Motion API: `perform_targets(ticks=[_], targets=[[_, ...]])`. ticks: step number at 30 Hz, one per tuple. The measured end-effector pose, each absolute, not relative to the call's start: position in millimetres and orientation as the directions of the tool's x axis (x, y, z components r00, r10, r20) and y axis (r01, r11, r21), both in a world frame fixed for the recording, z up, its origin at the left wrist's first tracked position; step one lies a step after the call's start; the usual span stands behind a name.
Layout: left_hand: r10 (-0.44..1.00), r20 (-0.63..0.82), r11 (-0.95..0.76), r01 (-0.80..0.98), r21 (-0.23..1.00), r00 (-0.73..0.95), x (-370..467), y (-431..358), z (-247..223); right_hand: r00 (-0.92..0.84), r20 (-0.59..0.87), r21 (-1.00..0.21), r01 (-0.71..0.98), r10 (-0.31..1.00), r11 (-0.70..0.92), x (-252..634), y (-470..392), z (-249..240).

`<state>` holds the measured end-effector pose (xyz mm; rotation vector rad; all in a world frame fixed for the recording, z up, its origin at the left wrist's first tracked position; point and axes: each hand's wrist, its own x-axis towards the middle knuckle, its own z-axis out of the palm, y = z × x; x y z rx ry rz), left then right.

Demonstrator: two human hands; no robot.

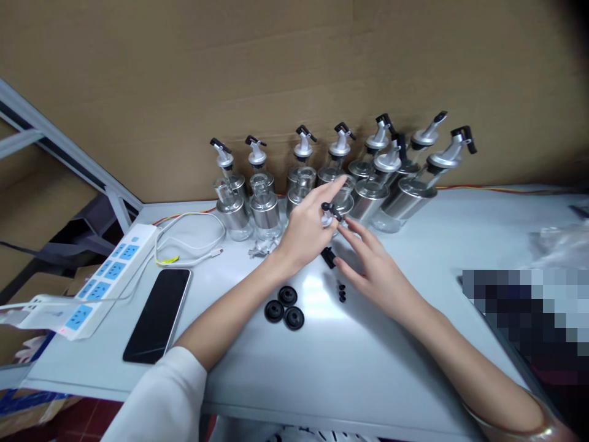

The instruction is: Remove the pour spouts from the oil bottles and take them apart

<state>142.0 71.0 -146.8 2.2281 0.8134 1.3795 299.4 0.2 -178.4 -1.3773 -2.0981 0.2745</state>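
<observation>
My left hand (307, 226) holds a silver spout piece with a black part (332, 212), its index finger stretched toward the bottles. Close by on the right, my right hand (368, 258) has its fingers apart, the fingertips near that spout piece and beside a black part (328, 258) lower down. Whether the right fingertips touch either one is unclear. Small black pieces (342, 293) lie below, and three round black caps (288, 296) sit left of them. Silver spout pieces (263, 247) rest left of my left wrist.
Glass bottles with steel bands (265, 213), some topped with silver spouts (304, 147), line the back by a cardboard wall (276, 73). At left are a power strip (108, 279), white cable (191, 215) and phone (159, 316). Clear plastic (561, 239) lies at far right.
</observation>
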Motion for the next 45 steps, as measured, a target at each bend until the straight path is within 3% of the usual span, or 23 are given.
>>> perform_targets(ticks=[7, 19, 27, 30, 34, 39, 45], targets=[[0.637, 0.604, -0.762, 0.269, 0.589, 0.479, 144.4, 77.1, -155.6, -0.308, 0.192, -0.584, 0.727, 0.932, 0.361, 295.9, -1.2, -183.5], [0.668, 0.545, -0.713, 0.226, 0.664, 0.506, 143.1, 72.1, -149.9, -0.356, 0.152, -0.591, 0.715, 0.922, 0.374, 304.2, 6.7, -182.4], [0.632, 0.752, -0.775, 0.161, 0.611, 0.188, 133.5, 35.3, -147.0, -0.35, 0.238, -0.615, 0.668, 0.906, 0.419, 311.9, 11.9, -188.4], [0.688, 0.664, -0.712, 0.093, 0.696, 0.294, 120.5, 16.7, -154.1, -0.289, 0.369, -0.594, 0.657, 0.883, 0.464, 307.1, 7.7, -182.4], [0.821, 0.397, -0.515, 0.232, 0.825, 0.41, 99.9, -7.7, -169.2, -0.273, 0.595, -0.496, 0.615, 0.756, 0.613, 296.6, -3.0, -166.2], [0.768, 0.527, -0.639, 0.372, 0.674, 0.365, 78.8, -24.8, -175.9, -0.492, 0.653, -0.354, 0.475, 0.577, 0.806, 286.9, -15.1, -155.4], [0.683, 0.564, -0.73, 0.46, 0.506, 0.464, 78.3, -25.0, -171.7, -0.513, 0.634, -0.332, 0.496, 0.579, 0.803, 279.4, -22.1, -155.4]])
